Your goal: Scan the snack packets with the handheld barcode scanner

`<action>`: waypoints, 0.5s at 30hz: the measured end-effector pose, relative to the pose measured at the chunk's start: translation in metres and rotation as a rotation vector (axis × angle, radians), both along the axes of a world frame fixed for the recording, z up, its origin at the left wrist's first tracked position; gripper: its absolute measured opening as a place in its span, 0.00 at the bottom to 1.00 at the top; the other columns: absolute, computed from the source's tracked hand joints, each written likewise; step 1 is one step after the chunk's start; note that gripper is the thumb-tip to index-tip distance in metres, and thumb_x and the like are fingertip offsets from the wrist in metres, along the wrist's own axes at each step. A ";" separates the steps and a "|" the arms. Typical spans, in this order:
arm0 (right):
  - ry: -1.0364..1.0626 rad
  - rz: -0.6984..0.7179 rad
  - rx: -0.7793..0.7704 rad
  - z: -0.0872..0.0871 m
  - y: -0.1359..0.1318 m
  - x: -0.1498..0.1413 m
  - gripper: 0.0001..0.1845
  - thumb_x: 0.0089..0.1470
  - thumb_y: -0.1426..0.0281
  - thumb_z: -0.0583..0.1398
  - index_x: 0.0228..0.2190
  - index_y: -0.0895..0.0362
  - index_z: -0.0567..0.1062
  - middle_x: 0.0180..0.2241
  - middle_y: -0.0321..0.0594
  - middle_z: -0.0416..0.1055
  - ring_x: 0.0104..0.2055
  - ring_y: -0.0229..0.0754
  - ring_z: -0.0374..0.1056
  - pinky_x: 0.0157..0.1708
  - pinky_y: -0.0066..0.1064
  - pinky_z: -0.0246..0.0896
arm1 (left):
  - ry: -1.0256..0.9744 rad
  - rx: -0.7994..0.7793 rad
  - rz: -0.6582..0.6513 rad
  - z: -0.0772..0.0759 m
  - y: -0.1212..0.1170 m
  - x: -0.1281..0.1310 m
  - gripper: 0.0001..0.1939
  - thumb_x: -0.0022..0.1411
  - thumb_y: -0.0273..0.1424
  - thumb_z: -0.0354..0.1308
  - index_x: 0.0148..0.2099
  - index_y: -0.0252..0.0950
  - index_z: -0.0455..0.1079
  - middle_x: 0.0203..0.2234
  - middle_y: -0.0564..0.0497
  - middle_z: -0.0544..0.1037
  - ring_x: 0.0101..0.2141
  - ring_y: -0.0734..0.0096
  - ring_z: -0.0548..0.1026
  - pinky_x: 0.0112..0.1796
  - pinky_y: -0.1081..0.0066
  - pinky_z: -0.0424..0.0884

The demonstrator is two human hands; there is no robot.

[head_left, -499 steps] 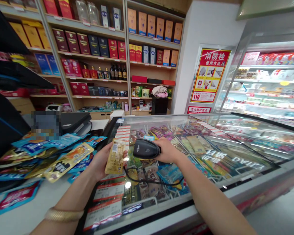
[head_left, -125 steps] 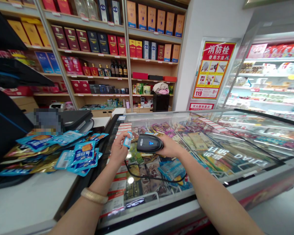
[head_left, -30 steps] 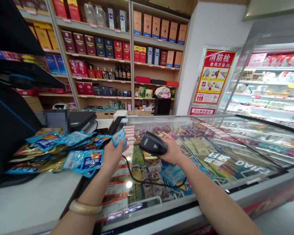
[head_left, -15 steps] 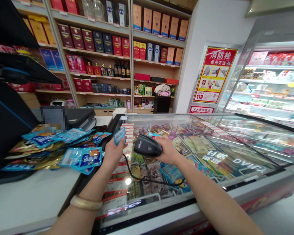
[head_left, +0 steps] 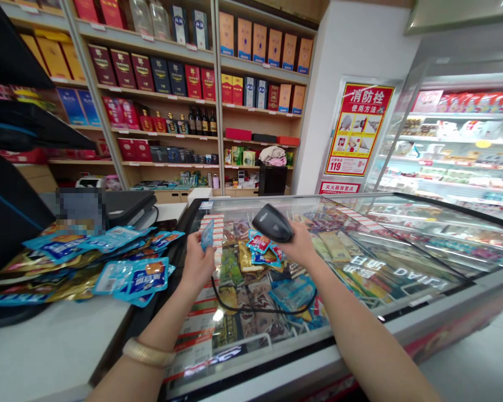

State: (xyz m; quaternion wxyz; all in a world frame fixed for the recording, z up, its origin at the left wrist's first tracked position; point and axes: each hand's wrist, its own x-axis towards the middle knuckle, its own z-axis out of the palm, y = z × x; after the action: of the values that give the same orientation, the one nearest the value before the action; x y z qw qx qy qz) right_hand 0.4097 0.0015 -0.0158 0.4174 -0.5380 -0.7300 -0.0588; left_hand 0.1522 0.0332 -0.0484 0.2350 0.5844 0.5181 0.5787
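My left hand (head_left: pixel 198 258) pinches a small blue snack packet (head_left: pixel 207 235), held up above the left side of the glass-topped freezer. In my right hand (head_left: pixel 298 244) is a black barcode scanner (head_left: pixel 272 223), its fingers wrapped round the handle and partly hidden. The scanner's head points up and to the left, apart from the packet. Its black cable (head_left: pixel 251 310) loops over the glass. Below the scanner, a few blue and gold snack packets (head_left: pixel 260 254) lie on the freezer top. To the left, a pile of similar packets (head_left: pixel 145 276) covers part of the white counter.
The chest freezer (head_left: pixel 427 301) with its sliding glass lid spans the middle and right. The white counter (head_left: pixel 67 340) adjoins it at left, with a dark monitor (head_left: pixel 12 190) close by. Shelves of boxed bottles (head_left: pixel 167 75) stand behind; a lit display fridge (head_left: pixel 465 134) is far right.
My right hand has raised the scanner up and to the right, away from the packet. The packet in my left hand has turned more edge-on. The view has shifted slightly rightward.
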 end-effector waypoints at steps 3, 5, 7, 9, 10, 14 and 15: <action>0.084 -0.300 -0.003 0.003 0.005 0.024 0.13 0.47 0.61 0.61 0.33 0.55 0.77 0.30 0.42 0.78 0.34 0.47 0.72 0.34 0.31 0.58 | 0.324 0.109 -0.043 -0.004 0.001 0.017 0.11 0.56 0.26 0.50 0.43 0.37 0.65 0.41 0.43 0.70 0.48 0.57 0.71 0.54 0.51 0.66; 0.074 -0.450 -0.022 0.001 0.007 0.037 0.14 0.48 0.59 0.61 0.34 0.55 0.78 0.31 0.44 0.79 0.36 0.49 0.73 0.36 0.32 0.58 | 0.439 0.111 -0.097 -0.008 0.000 0.031 0.13 0.58 0.25 0.47 0.45 0.37 0.66 0.43 0.42 0.68 0.46 0.58 0.72 0.52 0.53 0.68; 0.047 -0.558 -0.058 -0.001 0.009 0.046 0.16 0.49 0.58 0.61 0.35 0.55 0.79 0.32 0.45 0.79 0.38 0.51 0.73 0.39 0.33 0.58 | 0.532 0.066 -0.137 -0.013 -0.001 0.043 0.15 0.60 0.24 0.46 0.48 0.36 0.66 0.46 0.41 0.66 0.44 0.60 0.73 0.49 0.55 0.70; 0.026 -0.633 -0.101 -0.005 0.010 0.052 0.17 0.50 0.57 0.61 0.37 0.55 0.79 0.32 0.45 0.79 0.39 0.51 0.73 0.41 0.35 0.57 | 0.621 0.033 -0.166 -0.017 -0.002 0.052 0.17 0.60 0.23 0.45 0.50 0.35 0.66 0.48 0.40 0.65 0.44 0.60 0.73 0.49 0.56 0.70; 0.019 -0.657 -0.123 -0.006 0.011 0.054 0.17 0.51 0.57 0.61 0.38 0.55 0.78 0.32 0.45 0.79 0.39 0.51 0.73 0.42 0.36 0.57 | 0.658 0.029 -0.182 -0.019 -0.002 0.055 0.18 0.59 0.22 0.44 0.51 0.35 0.65 0.49 0.39 0.65 0.45 0.60 0.73 0.50 0.56 0.69; -0.010 -0.686 -0.184 -0.012 0.015 0.060 0.18 0.53 0.57 0.59 0.41 0.54 0.77 0.35 0.45 0.79 0.40 0.52 0.73 0.44 0.39 0.56 | 0.738 0.090 -0.281 -0.025 -0.003 0.056 0.25 0.54 0.17 0.45 0.54 0.33 0.64 0.55 0.36 0.62 0.55 0.57 0.68 0.55 0.56 0.66; -0.016 -0.687 -0.193 -0.013 0.015 0.060 0.18 0.53 0.57 0.59 0.41 0.54 0.77 0.35 0.46 0.78 0.41 0.52 0.73 0.45 0.39 0.56 | 0.748 0.117 -0.319 -0.025 -0.003 0.056 0.27 0.53 0.17 0.46 0.55 0.32 0.63 0.57 0.35 0.61 0.58 0.56 0.65 0.57 0.56 0.64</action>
State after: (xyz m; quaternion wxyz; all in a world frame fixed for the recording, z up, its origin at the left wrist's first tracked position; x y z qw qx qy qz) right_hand 0.4699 0.0168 -0.0288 0.3150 -0.7884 -0.5120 -0.1307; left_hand 0.2081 0.0298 -0.0739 0.0835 0.8397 0.4369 0.3114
